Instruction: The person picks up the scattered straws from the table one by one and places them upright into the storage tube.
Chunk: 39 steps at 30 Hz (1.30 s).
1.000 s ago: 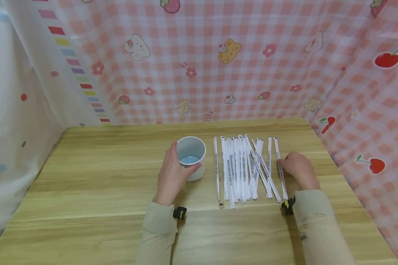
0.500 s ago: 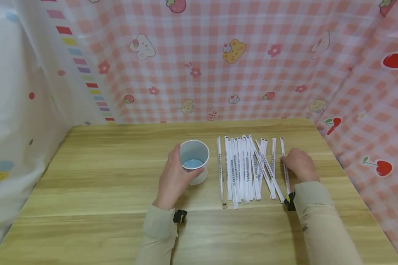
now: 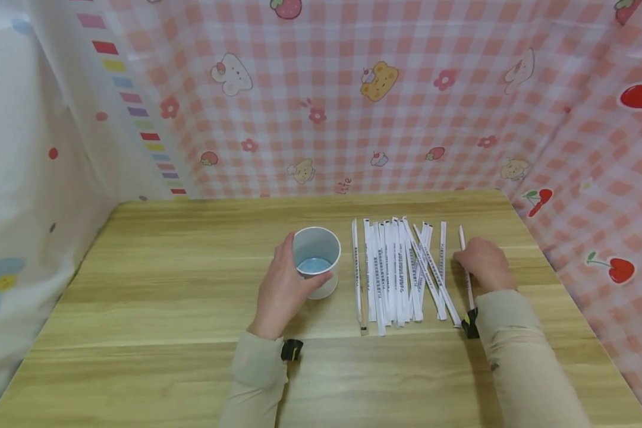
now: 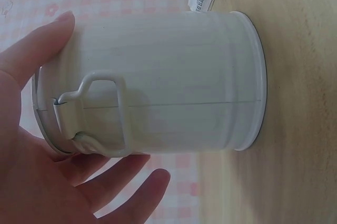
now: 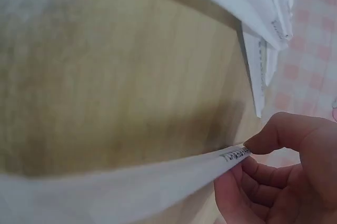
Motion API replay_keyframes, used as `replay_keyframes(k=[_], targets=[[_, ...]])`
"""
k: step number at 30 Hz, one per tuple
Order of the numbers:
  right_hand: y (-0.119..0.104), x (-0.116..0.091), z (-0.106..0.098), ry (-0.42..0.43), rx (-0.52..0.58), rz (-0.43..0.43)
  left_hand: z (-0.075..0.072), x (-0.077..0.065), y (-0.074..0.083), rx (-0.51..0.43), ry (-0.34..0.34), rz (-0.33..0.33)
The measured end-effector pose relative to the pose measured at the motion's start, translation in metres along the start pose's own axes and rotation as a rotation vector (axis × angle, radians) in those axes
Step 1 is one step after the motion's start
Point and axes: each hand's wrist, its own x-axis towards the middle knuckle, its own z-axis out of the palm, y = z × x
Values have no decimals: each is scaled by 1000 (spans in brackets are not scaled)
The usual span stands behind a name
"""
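Note:
My left hand (image 3: 280,291) grips a small white metal bucket (image 3: 323,290) near its rim, thumb on one side and fingers on the other. A wire loop handle (image 4: 122,113) hangs from its side in the left wrist view. The bucket's inside looks bluish at the bottom. At the right, my right hand (image 3: 484,264) pinches a paper-wrapped straw (image 3: 469,291) around its middle, between thumb and curled fingers. The straw's printed wrapper (image 5: 231,155) shows beside the thumb in the right wrist view. Several more wrapped straws (image 3: 398,273) lie between the hands, some crossing each other.
All this is on a wood-grain table (image 3: 155,285). A pink checked cloth (image 3: 321,137) hangs along its back, with another cloth (image 3: 615,226) on the right and a whitish one (image 3: 32,190) on the left.
My right hand has drawn the pinched straw slightly right, away from the other straws, and its near end is now hidden at the wrist. The left hand keeps its grip on the bucket.

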Motion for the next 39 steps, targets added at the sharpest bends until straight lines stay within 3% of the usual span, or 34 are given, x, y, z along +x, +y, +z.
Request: replay_keyframes(k=[6, 15, 20, 29, 33, 39], targets=[[-3, -5, -8, 58, 15, 11, 1, 0, 0, -6, -2, 2], [-35, -31, -38, 344, 132, -63, 2, 0, -1, -20, 1, -5], [-59, -49, -44, 522, 342, -122, 2, 1, 0, -23, 6, 5], [-101, -73, -32, 787, 758, -261, 2, 1, -1, -27, -13, -10], [-120, -83, -26, 842, 979, -396, 2, 0, -1, -27, -4, -2], [-145, -97, -19, 844, 1273, -572, 1, 0, -2, -21, 2, 4]])
